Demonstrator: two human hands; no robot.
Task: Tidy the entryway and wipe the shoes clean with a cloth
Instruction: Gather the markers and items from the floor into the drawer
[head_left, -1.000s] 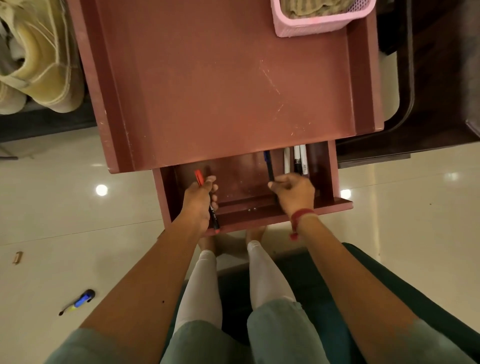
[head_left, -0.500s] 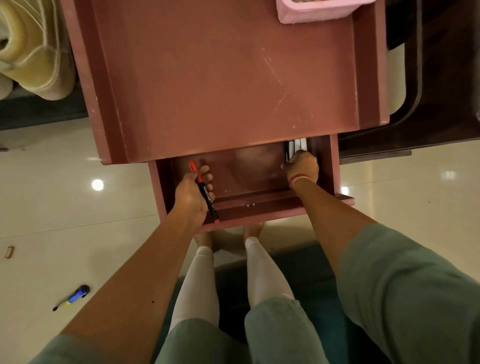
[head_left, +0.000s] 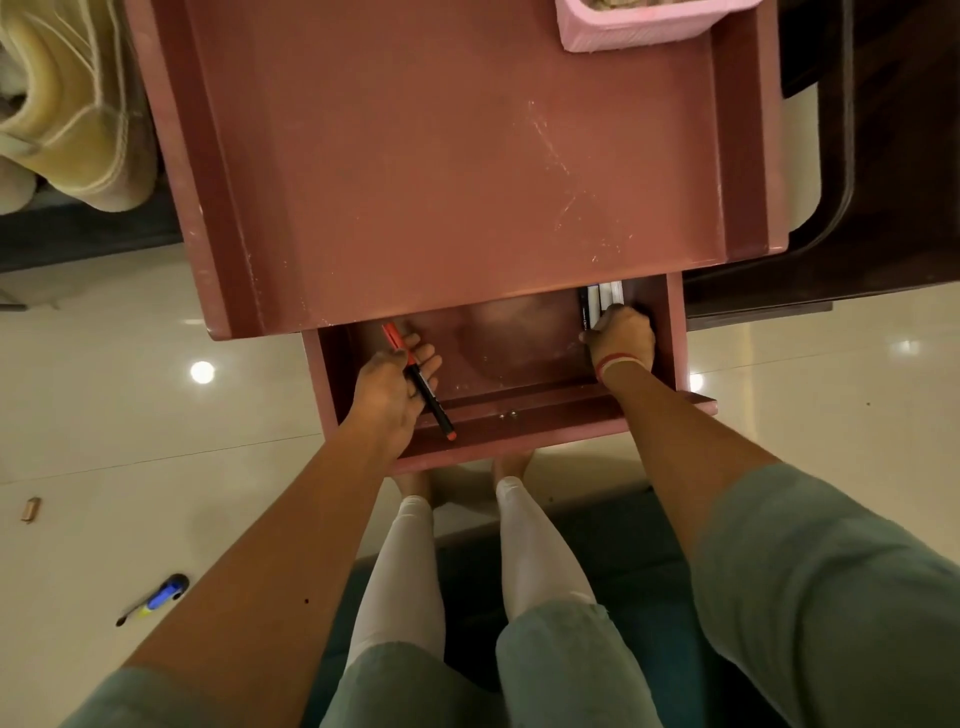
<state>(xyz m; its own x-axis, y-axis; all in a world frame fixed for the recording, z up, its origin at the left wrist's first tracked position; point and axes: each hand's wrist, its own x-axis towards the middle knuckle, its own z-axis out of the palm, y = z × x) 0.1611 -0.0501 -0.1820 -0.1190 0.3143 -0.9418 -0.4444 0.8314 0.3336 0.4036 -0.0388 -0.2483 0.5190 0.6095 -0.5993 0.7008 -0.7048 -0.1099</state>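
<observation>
A reddish-brown table (head_left: 467, 171) has its drawer (head_left: 519, 421) pulled out toward me. My left hand (head_left: 389, 389) is at the drawer's left side and holds a black marker with red ends (head_left: 421, 384) between thumb and fingers. My right hand (head_left: 621, 335) is deep in the drawer's far right corner, fingers curled down over several pens (head_left: 600, 301) lying there; the table top hides most of them. Cream shoes (head_left: 62, 104) sit at the upper left.
A pink basket (head_left: 639, 26) with cloth in it stands at the table's far right. On the glossy floor lie a blue-and-black screwdriver (head_left: 156, 597) and a small brown object (head_left: 32, 509). Dark furniture (head_left: 883, 156) stands to the right. My legs are below the drawer.
My right hand moved from the drawer's middle, where it held a blue pen, into the far right corner beside the other pens. My left hand keeps the red-ended marker.
</observation>
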